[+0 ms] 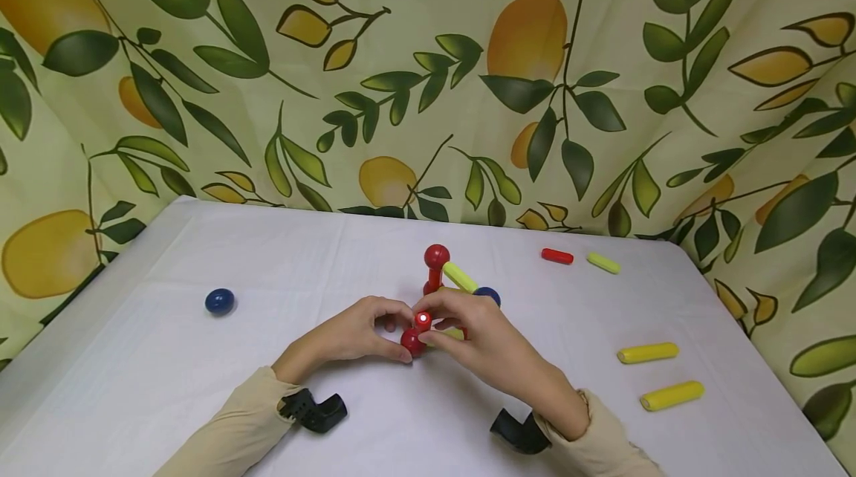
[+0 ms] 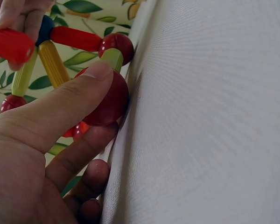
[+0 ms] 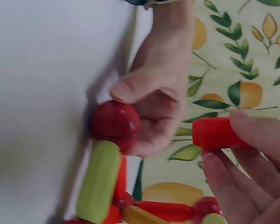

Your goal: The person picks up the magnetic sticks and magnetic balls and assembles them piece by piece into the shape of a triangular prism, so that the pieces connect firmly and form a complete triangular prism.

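Between thumb and fingers my left hand (image 1: pixel 357 328) pinches a red ball (image 3: pixel 115 123), the near corner of a ball-and-rod construction-toy frame on the table. A yellow-green rod (image 3: pixel 98 182) joins this ball to the rest. My right hand (image 1: pixel 484 336) pinches a short red rod (image 3: pixel 214 133) above the held ball; in the right wrist view the rod and ball are apart. Farther back, the frame has a raised red ball (image 1: pixel 437 256), another yellow-green rod (image 1: pixel 460 277) and a blue ball (image 1: pixel 487 295). The right hand hides part of the frame.
A loose blue ball (image 1: pixel 219 302) lies at the left. On the right lie a red rod (image 1: pixel 557 256), a small yellow-green rod (image 1: pixel 603 263) and two yellow rods, one farther (image 1: pixel 647 353) and one nearer (image 1: pixel 672 396). Behind the white-covered table (image 1: pixel 120 380) hangs a patterned curtain (image 1: pixel 414 113).
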A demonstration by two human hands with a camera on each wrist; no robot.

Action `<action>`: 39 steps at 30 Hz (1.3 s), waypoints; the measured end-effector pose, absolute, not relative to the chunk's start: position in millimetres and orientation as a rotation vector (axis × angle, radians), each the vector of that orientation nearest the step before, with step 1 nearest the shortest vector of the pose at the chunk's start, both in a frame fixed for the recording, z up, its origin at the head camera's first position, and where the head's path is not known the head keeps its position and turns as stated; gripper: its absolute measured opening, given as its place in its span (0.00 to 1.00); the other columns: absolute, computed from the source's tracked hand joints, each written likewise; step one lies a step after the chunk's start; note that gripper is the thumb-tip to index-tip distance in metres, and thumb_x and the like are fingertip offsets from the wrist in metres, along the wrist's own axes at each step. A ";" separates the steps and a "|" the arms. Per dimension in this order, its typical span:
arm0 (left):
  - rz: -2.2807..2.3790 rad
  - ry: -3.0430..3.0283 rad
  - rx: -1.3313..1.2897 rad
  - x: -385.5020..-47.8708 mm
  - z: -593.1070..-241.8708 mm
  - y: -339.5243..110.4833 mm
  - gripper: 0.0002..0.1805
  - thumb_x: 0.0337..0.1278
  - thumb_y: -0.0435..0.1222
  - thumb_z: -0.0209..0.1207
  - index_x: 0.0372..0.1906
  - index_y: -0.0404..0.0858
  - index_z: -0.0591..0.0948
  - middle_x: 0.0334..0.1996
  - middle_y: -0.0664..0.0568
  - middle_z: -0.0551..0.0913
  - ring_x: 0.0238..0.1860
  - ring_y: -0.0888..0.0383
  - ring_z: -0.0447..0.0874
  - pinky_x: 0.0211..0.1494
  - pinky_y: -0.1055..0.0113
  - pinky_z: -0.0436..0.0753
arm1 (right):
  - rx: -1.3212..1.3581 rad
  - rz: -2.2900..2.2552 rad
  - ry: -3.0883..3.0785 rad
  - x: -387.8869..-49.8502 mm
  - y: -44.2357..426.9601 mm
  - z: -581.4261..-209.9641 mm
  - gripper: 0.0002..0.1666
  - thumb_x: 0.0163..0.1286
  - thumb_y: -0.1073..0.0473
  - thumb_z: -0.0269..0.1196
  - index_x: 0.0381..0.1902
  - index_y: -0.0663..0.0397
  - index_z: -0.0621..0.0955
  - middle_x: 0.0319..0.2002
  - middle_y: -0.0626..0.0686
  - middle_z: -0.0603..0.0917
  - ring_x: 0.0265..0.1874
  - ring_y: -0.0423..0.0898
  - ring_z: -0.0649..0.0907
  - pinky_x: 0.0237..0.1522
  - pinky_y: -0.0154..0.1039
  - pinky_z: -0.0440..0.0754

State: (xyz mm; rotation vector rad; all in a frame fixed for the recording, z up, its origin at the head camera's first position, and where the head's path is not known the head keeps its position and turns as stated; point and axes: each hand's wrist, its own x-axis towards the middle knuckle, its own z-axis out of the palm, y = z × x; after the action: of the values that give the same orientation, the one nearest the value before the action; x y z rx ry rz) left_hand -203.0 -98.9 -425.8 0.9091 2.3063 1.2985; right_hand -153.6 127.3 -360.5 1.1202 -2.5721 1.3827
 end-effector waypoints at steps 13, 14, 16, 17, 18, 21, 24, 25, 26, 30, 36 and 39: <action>1.287 2.329 0.875 -202.9 -424.7 -99.3 0.19 0.47 0.41 0.75 0.46 0.50 0.82 0.37 0.60 0.81 0.41 0.57 0.74 0.44 0.70 0.74 | 1.001 1.340 -2.618 -155.8 116.1 -381.7 0.22 0.60 0.70 0.70 0.52 0.61 0.80 0.47 0.54 0.86 0.43 0.43 0.87 0.48 0.33 0.84; 1.283 2.330 0.872 -203.0 -424.5 -99.5 0.19 0.47 0.41 0.75 0.46 0.50 0.82 0.37 0.60 0.81 0.41 0.57 0.74 0.45 0.70 0.74 | 0.988 1.340 -2.620 -155.9 115.4 -382.9 0.21 0.60 0.70 0.69 0.52 0.61 0.80 0.47 0.54 0.86 0.43 0.43 0.87 0.48 0.33 0.84; 1.277 2.331 0.867 -203.1 -424.0 -100.0 0.19 0.47 0.41 0.75 0.46 0.50 0.82 0.37 0.60 0.81 0.41 0.57 0.74 0.45 0.70 0.74 | 0.970 1.333 -2.627 -155.9 113.8 -385.1 0.21 0.60 0.70 0.69 0.52 0.60 0.80 0.47 0.54 0.86 0.43 0.43 0.87 0.48 0.33 0.84; 1.275 2.331 0.863 -203.1 -423.8 -100.2 0.19 0.47 0.41 0.75 0.46 0.50 0.82 0.37 0.60 0.81 0.41 0.57 0.74 0.45 0.70 0.74 | 0.961 1.326 -2.631 -155.9 113.0 -386.4 0.21 0.60 0.70 0.69 0.52 0.60 0.80 0.47 0.54 0.86 0.43 0.43 0.87 0.48 0.32 0.84; 1.275 2.331 0.862 -203.0 -423.4 -100.4 0.19 0.47 0.41 0.75 0.46 0.50 0.82 0.37 0.60 0.82 0.41 0.57 0.75 0.46 0.70 0.75 | 0.948 1.318 -2.637 -155.9 112.3 -387.7 0.21 0.60 0.70 0.69 0.52 0.60 0.80 0.47 0.54 0.86 0.42 0.43 0.87 0.47 0.32 0.84; 1.272 2.330 0.855 -203.0 -422.5 -100.5 0.19 0.47 0.41 0.75 0.46 0.50 0.82 0.37 0.60 0.82 0.42 0.57 0.75 0.47 0.70 0.75 | 0.917 1.293 -2.654 -155.4 110.4 -390.7 0.21 0.61 0.69 0.69 0.52 0.59 0.80 0.47 0.54 0.87 0.41 0.43 0.87 0.47 0.31 0.84; 1.266 2.332 0.853 -203.3 -421.9 -100.5 0.19 0.47 0.41 0.75 0.46 0.50 0.82 0.38 0.61 0.82 0.41 0.58 0.76 0.47 0.70 0.75 | 0.882 1.276 -2.692 -155.2 109.3 -393.1 0.20 0.62 0.68 0.69 0.53 0.58 0.80 0.45 0.52 0.87 0.41 0.41 0.86 0.47 0.32 0.84; 1.264 2.332 0.854 -203.5 -421.8 -100.5 0.19 0.47 0.41 0.75 0.46 0.50 0.82 0.38 0.61 0.82 0.41 0.58 0.76 0.47 0.70 0.75 | 0.873 1.275 -2.703 -155.2 109.1 -393.7 0.20 0.62 0.68 0.69 0.52 0.58 0.80 0.45 0.51 0.87 0.41 0.41 0.86 0.47 0.32 0.84; 1.262 2.333 0.856 -203.7 -421.6 -100.6 0.19 0.47 0.41 0.75 0.46 0.50 0.82 0.37 0.61 0.82 0.41 0.58 0.76 0.46 0.70 0.75 | 0.862 1.275 -2.718 -155.2 108.9 -394.2 0.20 0.62 0.67 0.69 0.52 0.58 0.80 0.44 0.51 0.87 0.41 0.41 0.86 0.47 0.32 0.84; 1.258 2.332 0.870 -204.0 -420.4 -101.2 0.19 0.47 0.41 0.75 0.47 0.50 0.83 0.37 0.61 0.83 0.41 0.58 0.76 0.46 0.70 0.75 | 0.840 1.276 -2.743 -155.9 107.6 -396.2 0.19 0.63 0.66 0.69 0.52 0.58 0.80 0.44 0.50 0.87 0.42 0.40 0.85 0.47 0.32 0.84; 1.260 2.333 0.871 -203.1 -419.4 -101.7 0.19 0.47 0.41 0.75 0.46 0.50 0.83 0.37 0.61 0.83 0.41 0.58 0.76 0.47 0.71 0.75 | 0.825 1.271 -2.729 -156.1 106.9 -398.1 0.18 0.63 0.66 0.69 0.51 0.58 0.80 0.43 0.50 0.87 0.43 0.40 0.86 0.46 0.32 0.84; 1.264 2.331 0.871 -202.7 -419.1 -101.9 0.18 0.47 0.41 0.75 0.46 0.49 0.83 0.37 0.61 0.84 0.42 0.58 0.77 0.48 0.71 0.75 | 0.817 1.276 -2.722 -156.4 106.7 -398.8 0.18 0.63 0.66 0.69 0.51 0.58 0.80 0.42 0.50 0.87 0.43 0.40 0.86 0.46 0.32 0.84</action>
State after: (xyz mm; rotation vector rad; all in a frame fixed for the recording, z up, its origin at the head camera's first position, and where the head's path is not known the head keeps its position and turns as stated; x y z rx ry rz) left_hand -202.7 -101.9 -419.1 0.8707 2.3310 1.2644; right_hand -156.4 106.7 -398.8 0.8175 -2.7217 1.2765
